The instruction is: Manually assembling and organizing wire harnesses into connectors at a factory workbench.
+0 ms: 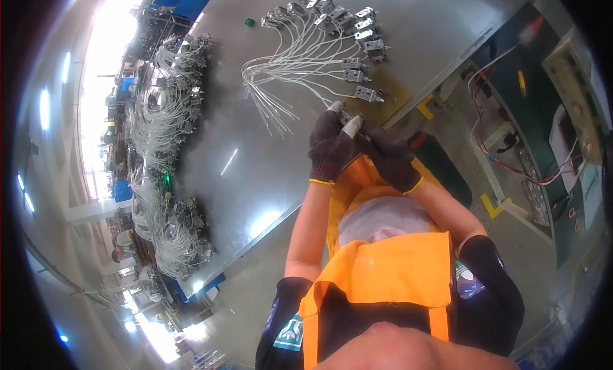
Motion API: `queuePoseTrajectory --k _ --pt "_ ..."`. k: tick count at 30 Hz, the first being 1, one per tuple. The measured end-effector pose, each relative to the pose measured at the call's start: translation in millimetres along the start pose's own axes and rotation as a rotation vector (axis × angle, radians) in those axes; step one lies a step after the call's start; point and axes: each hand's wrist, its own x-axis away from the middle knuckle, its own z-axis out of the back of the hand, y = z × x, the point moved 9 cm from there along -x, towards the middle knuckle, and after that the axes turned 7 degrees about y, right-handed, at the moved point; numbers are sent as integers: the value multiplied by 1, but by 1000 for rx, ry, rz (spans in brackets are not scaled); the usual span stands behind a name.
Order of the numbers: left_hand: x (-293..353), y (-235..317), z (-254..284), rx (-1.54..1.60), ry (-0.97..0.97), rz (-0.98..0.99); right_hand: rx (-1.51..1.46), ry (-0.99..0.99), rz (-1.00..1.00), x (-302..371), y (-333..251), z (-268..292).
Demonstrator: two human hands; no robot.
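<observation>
My left hand (331,143), in a dark work glove with pale fingertips and a yellow cuff, is closed on a small metal wired unit (345,116) at the table's near edge. Against it sits my right hand (388,151), gloved alike, its fingers curled; what they grip is hidden. Just beyond lies another boxy metal wired unit (367,94). Several more such units (325,22) fan out across the table, their white wires (268,70) gathered into one bundle with loose ends pointing toward me.
The grey metal table (236,140) carries heaped wired units (163,114) along its left side. A small green object (249,22) lies at the far side. To the right stands a dark green surface (511,83) with red and white cables (476,124) and a yellow-handled tool (522,83).
</observation>
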Motion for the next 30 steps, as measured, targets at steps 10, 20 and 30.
queuePoseTrajectory --k 10,20,30 --pt "6 24 1 -53 59 21 28 -122 155 -6 -10 5" --pt "17 -12 -3 253 -155 -125 -1476 82 -1316 61 73 -55" --pt "13 -8 -23 791 -183 67 165 -106 -23 -26 11 34"
